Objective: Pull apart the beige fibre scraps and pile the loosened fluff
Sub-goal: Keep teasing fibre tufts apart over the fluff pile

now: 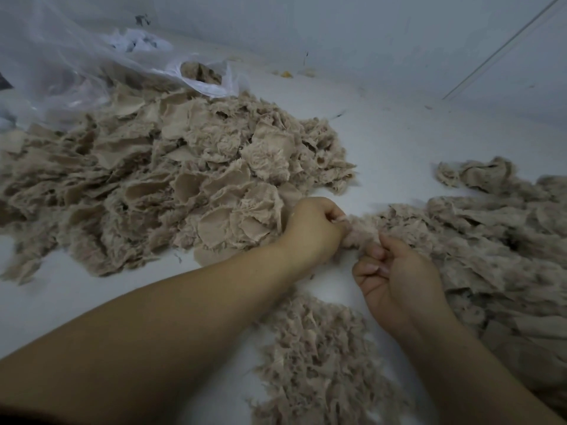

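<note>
A beige fibre scrap [362,233] is stretched between both hands at the centre. My left hand [313,228] pinches its left end with curled fingers. My right hand [395,274] grips its right end, fingers curled toward the palm. A large heap of beige fabric scraps [171,167] lies to the left and behind. A pile of loosened fluff [322,357] sits near the front, between my forearms. Another mass of beige scraps [497,240] spreads along the right side.
The white work surface [383,142] runs back to a pale wall. A clear plastic bag [76,65] holding more scraps lies at the back left. Small yellow bits [287,74] lie by the wall.
</note>
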